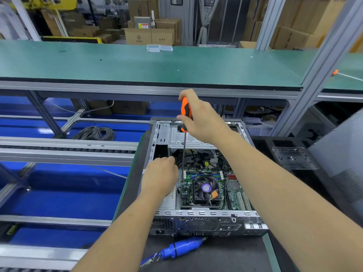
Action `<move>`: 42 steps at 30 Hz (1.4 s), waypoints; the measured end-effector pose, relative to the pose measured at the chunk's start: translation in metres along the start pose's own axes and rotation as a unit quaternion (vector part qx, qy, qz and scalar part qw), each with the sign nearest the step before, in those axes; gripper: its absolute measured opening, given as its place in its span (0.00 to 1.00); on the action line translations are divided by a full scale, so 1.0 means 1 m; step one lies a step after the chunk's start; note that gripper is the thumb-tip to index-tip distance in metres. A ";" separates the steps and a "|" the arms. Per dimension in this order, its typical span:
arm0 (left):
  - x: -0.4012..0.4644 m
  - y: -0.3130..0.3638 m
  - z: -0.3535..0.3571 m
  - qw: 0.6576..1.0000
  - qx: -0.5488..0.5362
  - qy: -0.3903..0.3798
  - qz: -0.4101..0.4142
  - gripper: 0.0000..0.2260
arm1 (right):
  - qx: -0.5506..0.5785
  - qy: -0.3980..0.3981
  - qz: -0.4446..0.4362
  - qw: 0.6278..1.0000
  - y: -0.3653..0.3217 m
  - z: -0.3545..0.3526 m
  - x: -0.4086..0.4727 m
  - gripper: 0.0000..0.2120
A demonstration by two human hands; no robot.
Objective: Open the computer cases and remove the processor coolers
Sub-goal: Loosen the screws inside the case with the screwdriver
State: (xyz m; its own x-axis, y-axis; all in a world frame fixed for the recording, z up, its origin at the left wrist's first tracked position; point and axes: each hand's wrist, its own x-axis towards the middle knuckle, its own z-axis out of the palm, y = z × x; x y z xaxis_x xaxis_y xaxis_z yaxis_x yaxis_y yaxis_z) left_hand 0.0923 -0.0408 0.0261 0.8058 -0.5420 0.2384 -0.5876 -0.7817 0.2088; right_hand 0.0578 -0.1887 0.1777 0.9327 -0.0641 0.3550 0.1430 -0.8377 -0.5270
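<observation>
my left hand (160, 176) curls its fingers (170, 160) round dark cables, likely clearing the way. the screwdriver (184, 122) stands upright in my right hand (202, 120), fingers wrapped round its handle, tip beside the processor cooler (206, 190) inside the open computer case (206, 216) on the bench (216, 254).

Inside the open case (198, 213), cables (198, 158) and the drive cage (182, 135) crowd the far side of the cooler (206, 190); room above it stays free.
</observation>
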 end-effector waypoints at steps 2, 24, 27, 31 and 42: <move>0.001 -0.001 0.000 0.999 -0.032 0.006 -0.008 0.08 | -0.002 -0.010 -0.001 1.000 0.001 -0.001 0.001 0.17; 0.030 0.008 0.012 0.965 -0.256 -0.046 -0.034 0.10 | -0.191 -0.276 -0.035 0.941 -0.027 -0.050 0.035 0.07; 0.031 0.009 0.012 0.969 -0.239 -0.048 -0.037 0.09 | -0.235 -0.230 0.035 0.944 -0.033 -0.045 0.042 0.17; 0.031 0.009 0.013 0.973 -0.225 -0.044 -0.036 0.10 | -0.373 -0.178 -0.005 0.911 -0.037 -0.029 0.043 0.20; 0.022 0.012 0.008 0.965 -0.259 -0.045 -0.002 0.11 | -0.308 -0.199 0.001 0.930 -0.016 -0.053 0.025 0.14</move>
State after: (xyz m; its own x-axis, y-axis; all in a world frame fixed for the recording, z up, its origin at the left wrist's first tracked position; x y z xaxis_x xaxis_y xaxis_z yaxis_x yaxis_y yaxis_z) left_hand 0.1033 -0.0644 0.0260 0.7969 -0.5830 0.1582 -0.5244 -0.5377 0.6603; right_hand 0.0617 -0.2055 0.2359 0.9991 0.0364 -0.0239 0.0377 -0.9976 0.0583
